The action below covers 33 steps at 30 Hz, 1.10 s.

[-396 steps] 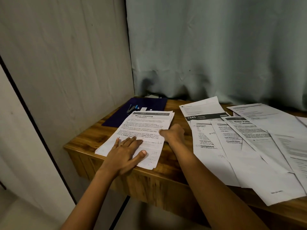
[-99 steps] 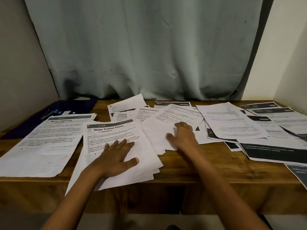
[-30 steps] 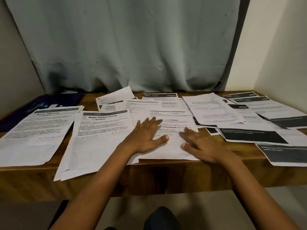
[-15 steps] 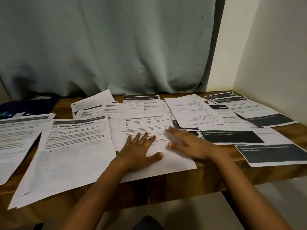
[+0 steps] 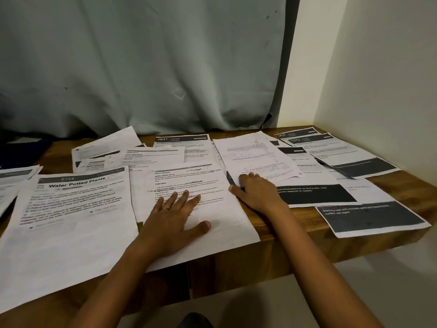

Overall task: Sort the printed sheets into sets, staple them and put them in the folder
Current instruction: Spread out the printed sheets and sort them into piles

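On the wooden desk (image 5: pixel 295 223), against a grey-green curtain (image 5: pixel 142 67) and a pale wall (image 5: pixel 378 67), printed sheets are spread loose and overlapping from end to end; no stapled set can be made out.

Legible writing is recorded as follows. A sheet headed "Water Potted Plants" (image 5: pixel 71 221), numbered 2758 in its dark header band, lies at the near left and overhangs the front edge. A sheet numbered 2641 (image 5: pixel 182 139) lies at the back centre. A sheet numbered 1573 (image 5: pixel 331 147) lies at the back right, over another whose number is too blurred to read. Two sheets carry broad black panels with white text: on one (image 5: pixel 319 194) "tablecloth on dining table, clean" and "(if needed)" can be read; on the other (image 5: pixel 371 218), at the near right corner, only "Dining table with" is made out. Body text elsewhere is too small to read.

The left hand (image 5: pixel 173 221) is laid flat, fingers straight and spread, on a white text sheet (image 5: pixel 189 178) at the centre front. A gold ring (image 5: pixel 165 208) is worn on it. The right hand (image 5: pixel 259 194) is held palm down just beside that sheet, its fingertips (image 5: pixel 246 176) pressed on the near edge of a white sheet (image 5: pixel 255 155), the thumb extended leftward.

A further pile (image 5: pixel 14 178) is cut off at the left border. A dark blue folder (image 5: pixel 23 150) is seen at the back left, well apart from both hands.
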Each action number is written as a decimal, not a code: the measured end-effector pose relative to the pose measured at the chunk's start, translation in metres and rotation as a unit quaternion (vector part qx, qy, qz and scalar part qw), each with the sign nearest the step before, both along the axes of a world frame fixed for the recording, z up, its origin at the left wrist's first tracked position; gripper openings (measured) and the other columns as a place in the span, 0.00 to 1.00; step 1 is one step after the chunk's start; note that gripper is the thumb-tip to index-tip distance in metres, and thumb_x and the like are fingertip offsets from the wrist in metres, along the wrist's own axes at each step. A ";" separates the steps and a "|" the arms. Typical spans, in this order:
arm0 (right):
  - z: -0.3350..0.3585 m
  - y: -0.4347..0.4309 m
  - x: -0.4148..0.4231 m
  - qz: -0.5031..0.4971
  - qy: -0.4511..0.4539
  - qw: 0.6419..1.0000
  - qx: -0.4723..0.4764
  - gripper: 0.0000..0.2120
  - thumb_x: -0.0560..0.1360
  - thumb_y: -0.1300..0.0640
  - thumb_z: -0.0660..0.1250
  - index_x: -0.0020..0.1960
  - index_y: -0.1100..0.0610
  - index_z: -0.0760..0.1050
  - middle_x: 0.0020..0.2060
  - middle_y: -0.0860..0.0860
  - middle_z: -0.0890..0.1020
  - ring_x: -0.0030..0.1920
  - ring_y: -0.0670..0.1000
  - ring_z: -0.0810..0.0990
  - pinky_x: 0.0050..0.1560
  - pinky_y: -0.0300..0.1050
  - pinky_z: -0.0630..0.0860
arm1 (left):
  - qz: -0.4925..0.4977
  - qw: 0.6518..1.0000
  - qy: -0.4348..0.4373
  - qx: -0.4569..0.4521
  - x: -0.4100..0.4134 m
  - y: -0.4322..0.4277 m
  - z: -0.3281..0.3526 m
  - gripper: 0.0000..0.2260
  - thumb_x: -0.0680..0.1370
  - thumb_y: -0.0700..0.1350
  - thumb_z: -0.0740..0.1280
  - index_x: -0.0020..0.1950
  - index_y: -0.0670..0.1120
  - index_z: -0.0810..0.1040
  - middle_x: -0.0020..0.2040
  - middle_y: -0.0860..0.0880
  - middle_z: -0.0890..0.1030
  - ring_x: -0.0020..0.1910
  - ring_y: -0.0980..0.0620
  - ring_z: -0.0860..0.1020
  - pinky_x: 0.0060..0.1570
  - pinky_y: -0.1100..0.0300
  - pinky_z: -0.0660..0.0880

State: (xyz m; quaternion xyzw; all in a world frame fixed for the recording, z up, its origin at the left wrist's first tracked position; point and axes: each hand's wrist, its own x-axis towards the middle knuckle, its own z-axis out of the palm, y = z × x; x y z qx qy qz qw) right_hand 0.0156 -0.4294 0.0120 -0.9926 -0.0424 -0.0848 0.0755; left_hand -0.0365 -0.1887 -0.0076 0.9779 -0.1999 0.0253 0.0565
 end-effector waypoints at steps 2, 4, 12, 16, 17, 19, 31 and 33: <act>0.001 0.002 -0.001 -0.002 -0.033 0.999 -0.009 0.22 0.79 0.39 0.55 0.54 0.57 0.73 0.50 0.54 0.79 0.49 0.54 0.77 0.45 0.47 0.73 | -0.002 1.000 0.001 0.001 0.001 0.000 0.000 0.52 0.57 0.80 0.27 0.78 0.60 0.43 0.79 0.54 0.43 0.78 0.51 0.41 0.75 0.50 0.38; 0.002 0.003 -0.002 -0.011 -0.061 0.998 -0.004 0.18 0.80 0.43 0.57 0.52 0.57 0.75 0.47 0.53 0.81 0.45 0.53 0.78 0.43 0.45 0.73 | -0.002 1.000 0.005 -0.004 0.001 0.000 -0.001 0.52 0.57 0.80 0.28 0.78 0.60 0.43 0.79 0.54 0.43 0.78 0.51 0.41 0.75 0.49 0.38; 0.002 0.007 -0.005 -0.012 -0.150 0.989 0.006 0.12 0.80 0.54 0.59 0.52 0.60 0.78 0.46 0.57 0.82 0.44 0.56 0.80 0.43 0.46 0.76 | -0.001 1.000 0.007 -0.013 0.001 0.001 -0.001 0.51 0.58 0.81 0.29 0.78 0.60 0.44 0.79 0.54 0.43 0.78 0.52 0.42 0.75 0.50 0.38; 0.017 0.004 -0.001 -0.042 -0.198 0.979 0.026 0.13 0.79 0.54 0.60 0.55 0.60 0.79 0.50 0.57 0.81 0.51 0.54 0.76 0.48 0.46 0.76 | -0.002 1.000 0.010 -0.007 -0.002 0.001 0.000 0.50 0.59 0.80 0.29 0.78 0.60 0.43 0.79 0.54 0.42 0.78 0.52 0.41 0.75 0.49 0.38; 0.026 0.002 0.000 -0.054 -0.220 0.974 0.025 0.13 0.79 0.54 0.61 0.56 0.61 0.78 0.52 0.57 0.80 0.53 0.55 0.75 0.50 0.47 0.76 | -0.002 1.000 0.011 -0.007 -0.002 0.001 0.001 0.49 0.59 0.79 0.30 0.78 0.60 0.43 0.79 0.53 0.42 0.78 0.51 0.41 0.75 0.49 0.38; 0.047 -0.003 0.002 -0.076 -0.265 0.961 0.019 0.13 0.79 0.55 0.63 0.59 0.61 0.77 0.56 0.59 0.77 0.55 0.57 0.75 0.52 0.48 0.75 | -0.003 1.000 0.023 -0.018 -0.002 0.002 0.001 0.48 0.61 0.79 0.31 0.78 0.59 0.42 0.79 0.51 0.42 0.78 0.51 0.41 0.75 0.49 0.37; 0.164 -0.016 -0.010 0.072 -0.561 0.823 0.052 0.11 0.77 0.58 0.57 0.50 0.58 0.78 0.51 0.55 0.79 0.54 0.59 0.73 0.48 0.48 0.66 | -0.058 0.941 -0.159 -0.292 0.021 -0.031 0.096 0.34 0.79 0.55 0.63 0.79 0.49 0.49 0.79 0.51 0.49 0.78 0.52 0.46 0.75 0.53 0.45; 0.177 -0.012 -0.013 0.120 -0.553 0.821 0.076 0.11 0.77 0.59 0.57 0.51 0.58 0.77 0.51 0.55 0.79 0.55 0.59 0.72 0.51 0.47 0.67 | -0.036 0.917 -0.168 -0.361 0.034 -0.040 0.113 0.33 0.79 0.53 0.65 0.78 0.49 0.53 0.79 0.48 0.54 0.78 0.46 0.49 0.75 0.48 0.49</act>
